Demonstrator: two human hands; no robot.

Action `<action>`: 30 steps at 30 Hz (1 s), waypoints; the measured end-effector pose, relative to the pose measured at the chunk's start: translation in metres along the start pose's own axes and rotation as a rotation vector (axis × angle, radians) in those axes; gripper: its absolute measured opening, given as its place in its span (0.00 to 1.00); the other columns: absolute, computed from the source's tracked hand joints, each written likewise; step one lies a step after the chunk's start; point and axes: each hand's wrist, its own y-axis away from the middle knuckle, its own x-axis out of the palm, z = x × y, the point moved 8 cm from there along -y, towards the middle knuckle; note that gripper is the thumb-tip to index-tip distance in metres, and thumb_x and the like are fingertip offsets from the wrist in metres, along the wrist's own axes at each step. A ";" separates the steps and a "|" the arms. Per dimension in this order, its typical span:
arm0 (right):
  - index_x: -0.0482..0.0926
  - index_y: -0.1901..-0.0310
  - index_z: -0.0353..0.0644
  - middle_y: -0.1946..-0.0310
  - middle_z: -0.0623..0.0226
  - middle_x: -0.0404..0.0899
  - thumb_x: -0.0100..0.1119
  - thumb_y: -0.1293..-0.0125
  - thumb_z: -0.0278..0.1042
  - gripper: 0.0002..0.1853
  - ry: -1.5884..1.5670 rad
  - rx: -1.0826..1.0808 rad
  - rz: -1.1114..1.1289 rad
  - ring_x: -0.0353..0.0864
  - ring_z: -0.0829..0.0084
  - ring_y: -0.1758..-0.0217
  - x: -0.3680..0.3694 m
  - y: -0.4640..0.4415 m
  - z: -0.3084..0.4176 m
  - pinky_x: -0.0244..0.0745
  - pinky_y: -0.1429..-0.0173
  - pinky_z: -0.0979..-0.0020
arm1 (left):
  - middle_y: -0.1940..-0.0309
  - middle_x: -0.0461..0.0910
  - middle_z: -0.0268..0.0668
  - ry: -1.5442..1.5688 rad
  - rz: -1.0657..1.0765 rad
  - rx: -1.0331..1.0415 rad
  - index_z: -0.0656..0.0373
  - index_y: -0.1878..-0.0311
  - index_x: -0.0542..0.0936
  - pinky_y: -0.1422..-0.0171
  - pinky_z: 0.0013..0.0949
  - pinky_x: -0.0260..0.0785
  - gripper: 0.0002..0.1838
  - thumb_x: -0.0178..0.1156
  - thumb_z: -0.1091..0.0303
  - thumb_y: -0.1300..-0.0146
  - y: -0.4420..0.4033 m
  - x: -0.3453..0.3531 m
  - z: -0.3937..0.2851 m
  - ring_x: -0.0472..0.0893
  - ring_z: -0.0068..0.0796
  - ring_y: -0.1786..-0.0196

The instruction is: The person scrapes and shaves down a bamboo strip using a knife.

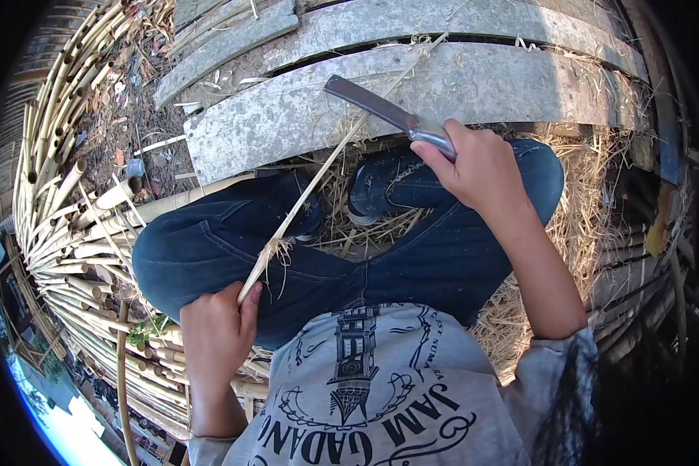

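Note:
My left hand [217, 326] is closed around the near end of a thin bamboo strip [312, 186], low over my left thigh. The strip slants up and away to the right, its far part over the wooden planks. Frayed fibres [272, 252] curl off it a little beyond my left hand. My right hand [478, 167] grips the metal handle of a knife [377, 106] with a long, dark, square-ended blade. That blade crosses over the strip above the plank edge, pointing up and left; whether it touches the strip I cannot tell.
Weathered planks [248, 128] form a low platform in front of my knees. Many bamboo poles [93, 225] are stacked along the left. Straw-like shavings [586, 202] cover the ground at the right and between my feet. Littered soil [151, 116] shows beyond the left knee.

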 end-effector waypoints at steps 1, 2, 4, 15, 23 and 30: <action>0.80 0.72 0.34 0.83 0.49 0.79 0.53 0.32 0.63 0.32 0.012 0.126 -0.064 0.83 0.49 0.76 -0.004 -0.008 -0.025 0.79 0.70 0.56 | 0.85 0.75 0.49 -0.014 -0.036 0.049 0.60 0.75 0.80 0.71 0.49 0.64 0.19 0.55 0.58 0.30 0.000 -0.002 -0.002 0.77 0.54 0.77; 0.80 0.72 0.34 0.83 0.49 0.79 0.54 0.32 0.63 0.32 0.020 0.243 -0.130 0.83 0.49 0.76 -0.009 -0.014 -0.046 0.79 0.69 0.56 | 0.87 0.74 0.47 -0.029 -0.077 0.090 0.58 0.77 0.80 0.75 0.47 0.64 0.19 0.56 0.58 0.30 0.001 -0.003 -0.005 0.76 0.52 0.81; 0.79 0.72 0.34 0.83 0.48 0.79 0.54 0.33 0.63 0.32 0.017 0.205 -0.136 0.83 0.48 0.74 -0.014 -0.021 -0.044 0.79 0.67 0.55 | 0.87 0.74 0.47 -0.033 -0.121 0.079 0.58 0.77 0.79 0.75 0.47 0.64 0.20 0.57 0.58 0.30 0.002 -0.005 -0.004 0.76 0.52 0.81; 0.80 0.72 0.35 0.80 0.45 0.80 0.53 0.32 0.62 0.31 0.045 0.075 -0.014 0.83 0.46 0.73 -0.013 -0.005 -0.007 0.78 0.68 0.52 | 0.87 0.74 0.47 -0.022 -0.116 0.098 0.59 0.78 0.78 0.75 0.48 0.64 0.20 0.57 0.59 0.31 0.002 -0.007 -0.005 0.76 0.52 0.81; 0.79 0.73 0.36 0.81 0.45 0.79 0.56 0.34 0.62 0.30 0.058 0.147 -0.044 0.83 0.46 0.75 -0.012 -0.009 -0.022 0.78 0.69 0.52 | 0.87 0.74 0.47 -0.036 -0.135 0.081 0.59 0.77 0.80 0.75 0.47 0.64 0.19 0.58 0.59 0.32 0.005 -0.008 -0.003 0.76 0.51 0.81; 0.79 0.72 0.35 0.81 0.45 0.79 0.55 0.34 0.63 0.31 0.119 0.251 -0.130 0.83 0.45 0.74 -0.023 -0.016 -0.052 0.78 0.69 0.52 | 0.88 0.74 0.46 -0.024 -0.104 0.075 0.59 0.77 0.80 0.75 0.47 0.64 0.18 0.59 0.60 0.32 0.003 -0.006 -0.002 0.76 0.50 0.81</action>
